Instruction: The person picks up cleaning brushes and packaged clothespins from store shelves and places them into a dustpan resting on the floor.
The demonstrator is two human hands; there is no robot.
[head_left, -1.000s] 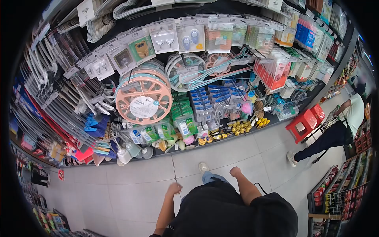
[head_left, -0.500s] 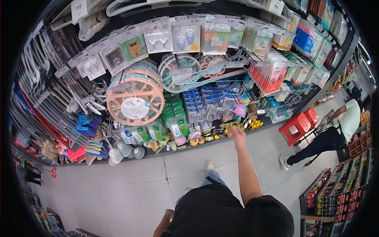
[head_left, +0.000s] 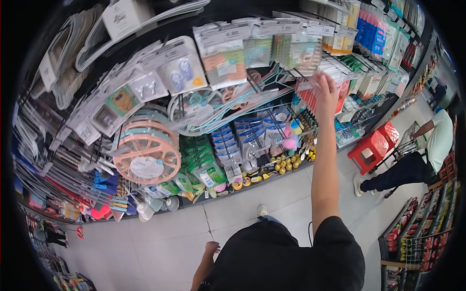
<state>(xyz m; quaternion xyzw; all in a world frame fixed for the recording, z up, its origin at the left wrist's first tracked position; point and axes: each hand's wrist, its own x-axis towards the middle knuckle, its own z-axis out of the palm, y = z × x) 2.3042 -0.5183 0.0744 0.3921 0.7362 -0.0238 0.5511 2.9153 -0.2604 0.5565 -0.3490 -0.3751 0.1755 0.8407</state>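
Note:
My right hand [head_left: 324, 89] is raised to the rack, its fingers partly spread in front of the red-and-white packets [head_left: 342, 92]. Just above it hang clear packs with green patterned contents [head_left: 297, 51]. Whether the fingertips touch a packet cannot be made out. Light blue hangers [head_left: 242, 109] lie across the rack to the left of that hand. Low beside my body is my left hand [head_left: 212, 247], its fingers curled and small in view, over the tiled floor. Nothing can be made out in it.
Peach-coloured reels [head_left: 147, 154] hang at the left centre of the rack. Red stools [head_left: 371, 148] stand at the right end. Beyond them a person in a light top [head_left: 439, 133] holds a cart [head_left: 405, 144]. Another shelf [head_left: 417, 233] stands at the lower right.
My right hand has risen from low beside my body to the hanging packets. My left hand dropped back, then shows a little more. The view has shifted and tilted along the rack.

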